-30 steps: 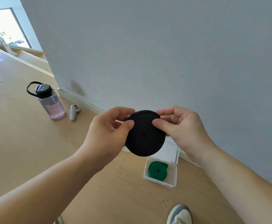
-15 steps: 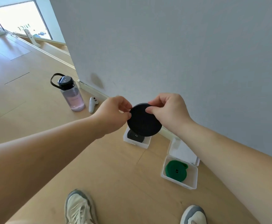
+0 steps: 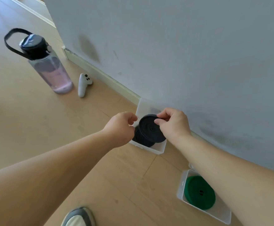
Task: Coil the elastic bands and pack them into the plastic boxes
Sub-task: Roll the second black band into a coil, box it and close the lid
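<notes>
R hand [image 3: 173, 124] pinches blk coil [image 3: 149, 130] | over box [image 3: 159, 149] | L hand [image 3: 120, 129] grip unclear

Left hand [image 3: 121, 128] and right hand [image 3: 173, 124] lowered, black coil [image 3: 151, 130] now down at white box [image 3: 159, 148] — tilted into it

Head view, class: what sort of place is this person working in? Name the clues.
Probably an indoor room, perhaps a home or studio: wood-plank floor, plain grey wall with skirting board, and a water bottle and white controller on the floor.

We count two plastic boxes [image 3: 159, 150] [image 3: 181, 185], two black coiled bands [image 3: 149, 129] [image 3: 142, 141] and one green coil [image 3: 198, 191]. We also see one bottle [image 3: 51, 70], one controller [image 3: 83, 84], one shoe [image 3: 77, 217].
</notes>
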